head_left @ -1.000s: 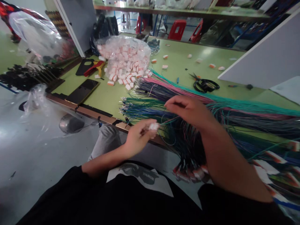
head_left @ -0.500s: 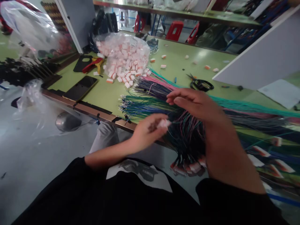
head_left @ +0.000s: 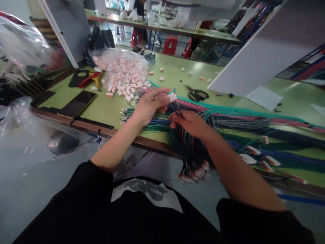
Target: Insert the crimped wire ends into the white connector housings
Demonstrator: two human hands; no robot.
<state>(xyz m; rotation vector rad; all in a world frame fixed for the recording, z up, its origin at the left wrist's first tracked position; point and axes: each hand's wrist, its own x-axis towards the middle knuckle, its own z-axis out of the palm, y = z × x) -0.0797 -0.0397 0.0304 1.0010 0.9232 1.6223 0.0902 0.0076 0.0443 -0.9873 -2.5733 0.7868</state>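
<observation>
My left hand (head_left: 150,105) pinches a small white connector housing (head_left: 172,97) at its fingertips, above the wire bundles. Dark wires (head_left: 177,109) run from the housing down to my right hand (head_left: 188,122), whose fingers are closed around them. Beneath both hands lie green and blue wires (head_left: 152,122) with bare metal terminals at their left ends. Pink and teal wires (head_left: 228,110) stretch off to the right. Below my right hand, a bunch of wires hangs over the table edge, with white and orange connectors (head_left: 194,173) at its ends.
A clear bag of connector housings (head_left: 122,67) spills onto the green table (head_left: 106,112). Near it are a phone (head_left: 77,103) and red-and-yellow pliers (head_left: 90,80). Black-handled scissors (head_left: 197,95) lie behind the wires. A grey panel (head_left: 243,54) stands at the right.
My left hand has risen with the connector, away from the table's front edge. My right hand has come lower and closed on the wires beside it. The camera view has shifted.
</observation>
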